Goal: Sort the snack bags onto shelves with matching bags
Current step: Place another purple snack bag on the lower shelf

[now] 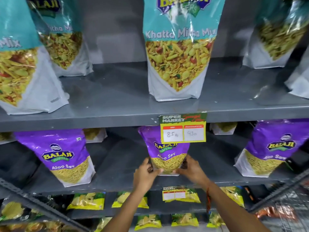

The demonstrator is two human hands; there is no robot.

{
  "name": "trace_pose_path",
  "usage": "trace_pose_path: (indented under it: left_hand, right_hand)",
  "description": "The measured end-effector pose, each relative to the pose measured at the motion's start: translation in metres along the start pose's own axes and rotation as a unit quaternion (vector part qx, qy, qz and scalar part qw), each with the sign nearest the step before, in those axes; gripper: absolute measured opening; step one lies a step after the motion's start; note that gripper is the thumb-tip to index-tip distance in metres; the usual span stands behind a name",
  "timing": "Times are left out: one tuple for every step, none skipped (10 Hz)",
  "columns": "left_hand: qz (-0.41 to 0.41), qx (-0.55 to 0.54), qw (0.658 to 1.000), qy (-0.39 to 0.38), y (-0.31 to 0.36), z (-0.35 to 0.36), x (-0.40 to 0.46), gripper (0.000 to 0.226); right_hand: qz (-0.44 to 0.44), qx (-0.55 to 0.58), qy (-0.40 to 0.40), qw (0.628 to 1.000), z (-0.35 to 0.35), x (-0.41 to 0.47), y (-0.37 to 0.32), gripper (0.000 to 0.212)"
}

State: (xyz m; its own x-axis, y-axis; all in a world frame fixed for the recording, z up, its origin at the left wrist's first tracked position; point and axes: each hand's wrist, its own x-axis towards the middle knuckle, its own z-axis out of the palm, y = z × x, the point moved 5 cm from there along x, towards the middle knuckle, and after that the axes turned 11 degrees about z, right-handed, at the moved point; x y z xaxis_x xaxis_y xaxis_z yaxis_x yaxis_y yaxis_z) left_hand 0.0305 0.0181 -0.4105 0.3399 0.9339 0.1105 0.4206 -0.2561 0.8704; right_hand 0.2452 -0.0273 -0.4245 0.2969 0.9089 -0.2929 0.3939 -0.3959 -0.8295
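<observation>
Fingers (150, 166) of the left hand (145, 175) and those of the right hand (192, 170) curl around the lower corners of a purple plastic Aloo Sev snack bag (164, 153), pinching it from both sides, thumbs on its front. That bag stands upright on the grey metal middle shelf (117, 166). At the hands' six o'clock, lower shelves carry small yellow-green chip packets (87, 200). At the held bag's nine o'clock stands a matching purple bag (61, 156), well apart; another purple bag (269, 148) stands at three o'clock. At twelve o'clock a yellow-and-green paper price tag (183, 129) hangs from the upper shelf edge (83, 120), covering the bag's top. Farther up, a teal-and-white Khatta Mitha Mix pouch (179, 52) stands upright, with similar teal pouches (21, 64) to its nine and three o'clock.
</observation>
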Motion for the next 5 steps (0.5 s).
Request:
trace_pose_path:
  left_hand:
    - [-0.008,0.013,1.0,0.001,0.0,0.013,-0.003,0.053]
    - [-0.012,0.005,1.0,0.01,-0.002,0.019,-0.005,0.06]
    - [-0.019,-0.026,0.999,-0.004,-0.002,0.02,-0.008,0.066]
    - [-0.025,-0.059,0.998,-0.01,-0.002,0.018,-0.013,0.084]
    - [-0.023,-0.068,0.997,0.019,0.005,0.007,-0.026,0.085]
  right_hand:
    - [0.007,0.003,-0.004,1.0,-0.007,0.0,0.009,0.064]
    - [0.006,0.013,-0.025,1.0,-0.009,0.0,0.01,0.062]
    - [0.008,0.014,-0.049,0.999,-0.008,-0.006,0.007,0.065]
    - [-0.001,0.051,-0.043,0.998,-0.008,-0.015,0.007,0.078]
    - [-0.056,0.114,0.037,0.991,-0.012,-0.038,-0.005,0.085]
